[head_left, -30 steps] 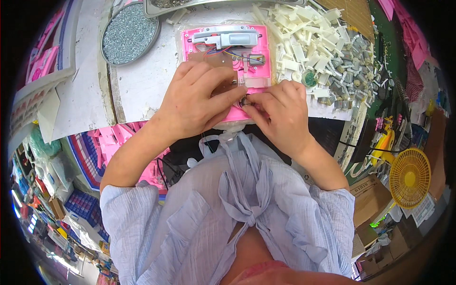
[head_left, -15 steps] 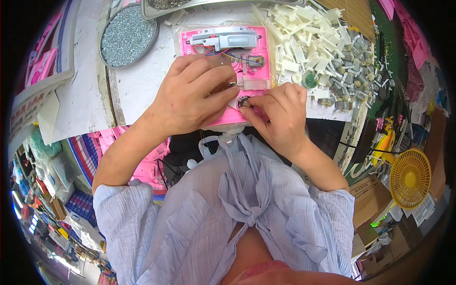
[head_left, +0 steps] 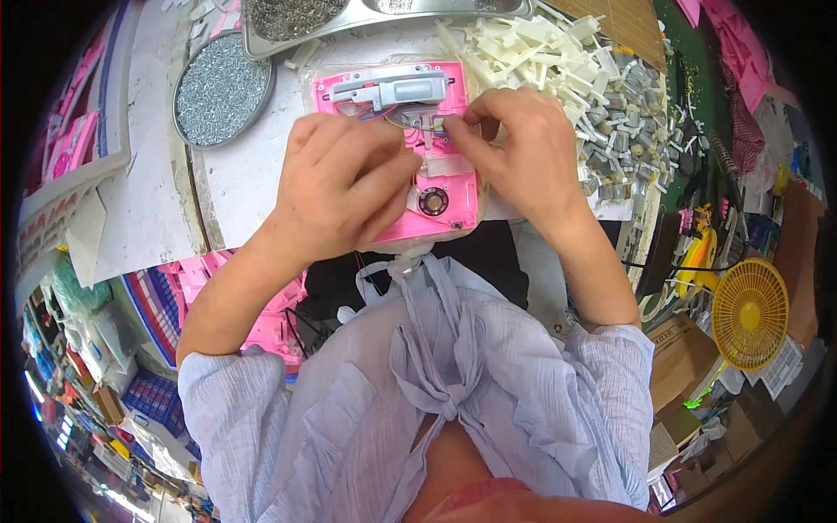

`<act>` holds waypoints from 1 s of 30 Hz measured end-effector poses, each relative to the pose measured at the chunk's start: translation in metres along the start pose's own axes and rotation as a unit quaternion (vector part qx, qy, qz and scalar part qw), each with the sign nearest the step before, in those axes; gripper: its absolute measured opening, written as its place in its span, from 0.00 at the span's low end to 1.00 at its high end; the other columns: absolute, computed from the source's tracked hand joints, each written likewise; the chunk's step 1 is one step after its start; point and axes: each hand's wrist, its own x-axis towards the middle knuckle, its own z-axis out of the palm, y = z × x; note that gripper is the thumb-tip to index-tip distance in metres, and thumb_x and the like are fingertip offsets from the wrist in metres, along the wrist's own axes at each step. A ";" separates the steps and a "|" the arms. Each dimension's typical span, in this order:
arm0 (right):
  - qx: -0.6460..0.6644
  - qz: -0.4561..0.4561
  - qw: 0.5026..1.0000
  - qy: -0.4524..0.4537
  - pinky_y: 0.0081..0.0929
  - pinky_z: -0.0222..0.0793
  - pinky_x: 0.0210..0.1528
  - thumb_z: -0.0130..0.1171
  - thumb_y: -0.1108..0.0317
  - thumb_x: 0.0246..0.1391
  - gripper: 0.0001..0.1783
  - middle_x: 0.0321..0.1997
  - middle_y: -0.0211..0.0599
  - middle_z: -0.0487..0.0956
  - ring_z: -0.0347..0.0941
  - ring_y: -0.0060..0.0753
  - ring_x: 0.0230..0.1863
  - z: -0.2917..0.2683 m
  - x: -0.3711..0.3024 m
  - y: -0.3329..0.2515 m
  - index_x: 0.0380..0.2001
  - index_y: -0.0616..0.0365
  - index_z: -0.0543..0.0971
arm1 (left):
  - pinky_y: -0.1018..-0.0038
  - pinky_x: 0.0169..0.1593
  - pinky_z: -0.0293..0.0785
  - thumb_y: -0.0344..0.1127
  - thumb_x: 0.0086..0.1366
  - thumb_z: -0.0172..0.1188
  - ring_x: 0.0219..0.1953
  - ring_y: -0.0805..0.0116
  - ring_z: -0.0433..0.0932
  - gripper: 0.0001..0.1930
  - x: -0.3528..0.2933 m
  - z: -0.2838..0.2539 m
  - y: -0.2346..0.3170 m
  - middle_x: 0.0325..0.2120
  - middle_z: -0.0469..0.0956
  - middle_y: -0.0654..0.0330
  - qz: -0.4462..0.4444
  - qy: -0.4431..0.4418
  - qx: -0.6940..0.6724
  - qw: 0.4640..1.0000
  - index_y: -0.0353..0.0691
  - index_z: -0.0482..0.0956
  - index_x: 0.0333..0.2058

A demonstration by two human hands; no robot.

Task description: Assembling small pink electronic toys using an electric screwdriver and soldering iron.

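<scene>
A pink plastic housing (head_left: 464, 196) lies open on the table in front of me. A long grey plastic assembly (head_left: 392, 89) sits across its far end, with thin coloured wires (head_left: 375, 113) running beneath it. Near the close end is a small round black speaker (head_left: 433, 201). My left hand (head_left: 344, 183) is over the housing's left side, fingers curled; whatever they hold is hidden. At the right edge, my right hand (head_left: 527, 148) pinches with thumb and forefinger at a small grey motor (head_left: 436, 123) in the housing, partly covered by the thumb.
To the left stands a round dish of small screws (head_left: 222, 91). A metal tray (head_left: 349, 24) with small parts lies at the back. White plastic pieces (head_left: 523, 57) and small motors (head_left: 632, 118) are heaped to the right. A yellow fan (head_left: 750, 314) stands off at the right.
My right hand has left the speaker and moved up to the motor, uncovering the speaker. My left hand has shifted slightly left. In the picture, the housing and table have moved left and down.
</scene>
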 end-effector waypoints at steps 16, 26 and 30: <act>-0.065 0.026 0.991 -0.114 0.45 0.72 0.31 0.64 0.64 0.47 0.08 0.24 0.46 0.83 0.83 0.45 0.31 -0.006 0.017 -0.004 0.23 0.57 0.84 | 0.61 0.54 0.61 0.35 0.49 0.67 0.44 0.62 0.74 0.15 0.030 0.015 -0.006 0.41 0.76 0.62 -0.035 -0.038 0.054 0.997 0.46 0.87 0.39; -0.317 -0.090 0.927 -0.178 0.40 0.66 0.40 0.62 0.63 0.45 0.08 0.29 0.35 0.81 0.76 0.37 0.37 -0.008 -0.007 -0.058 0.27 0.54 0.83 | 0.61 0.50 0.64 0.31 0.53 0.68 0.40 0.59 0.75 0.11 0.049 0.018 -0.022 0.36 0.75 0.60 -0.037 -0.055 -0.029 0.997 0.45 0.82 0.37; -0.099 -0.022 0.967 -0.233 0.38 0.72 0.38 0.64 0.63 0.53 0.12 0.29 0.35 0.83 0.80 0.35 0.34 -0.064 0.019 0.001 0.36 0.59 0.85 | 0.61 0.43 0.72 0.25 0.52 0.70 0.39 0.52 0.76 0.13 0.057 0.012 -0.027 0.39 0.73 0.53 -0.086 -0.083 -0.081 0.990 0.38 0.78 0.36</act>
